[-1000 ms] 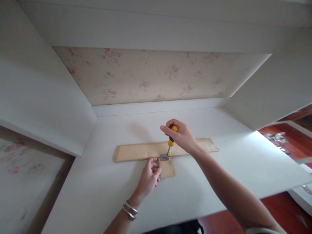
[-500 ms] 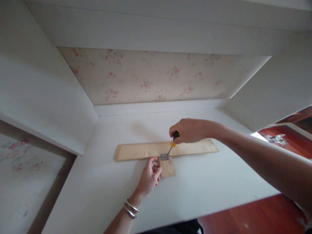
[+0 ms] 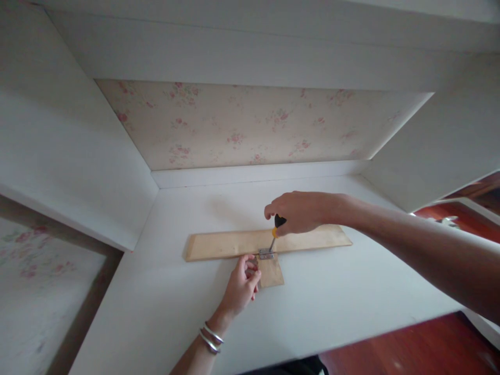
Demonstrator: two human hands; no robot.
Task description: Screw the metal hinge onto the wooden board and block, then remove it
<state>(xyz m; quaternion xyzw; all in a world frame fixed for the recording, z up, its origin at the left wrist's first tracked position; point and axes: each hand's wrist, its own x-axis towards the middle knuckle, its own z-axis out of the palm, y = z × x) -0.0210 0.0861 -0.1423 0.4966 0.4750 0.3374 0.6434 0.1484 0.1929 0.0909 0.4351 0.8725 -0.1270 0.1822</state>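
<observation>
My right hand (image 3: pixel 299 212) is wrapped tight around the handle of a yellow and black screwdriver (image 3: pixel 275 233), knuckles over the top, with the blade slanting down into a small metal hinge (image 3: pixel 266 254). The hinge sits on the near edge of a long wooden board (image 3: pixel 219 244), about midway along it, where a short wooden piece (image 3: pixel 270 272) butts up from the front. My left hand (image 3: pixel 240 288), bracelets (image 3: pixel 210 337) at the wrist, has its fingertips drawn together at the left end of the hinge, beside the short piece; whether they pinch a screw I cannot tell. Both pieces lie flat on the white shelf (image 3: pixel 351 291), roughly at its middle, well clear of the front edge and the floral back wall (image 3: pixel 242 125).

To drive this well, I judge the blade should stand more upright over the screw, with steady downward weight, while my left hand pins the hinge so it does not creep off the joint.

Against half a second ago, my right hand has rolled a little further over the handle, hiding more yellow. The left hand and the wood have barely shifted.
</observation>
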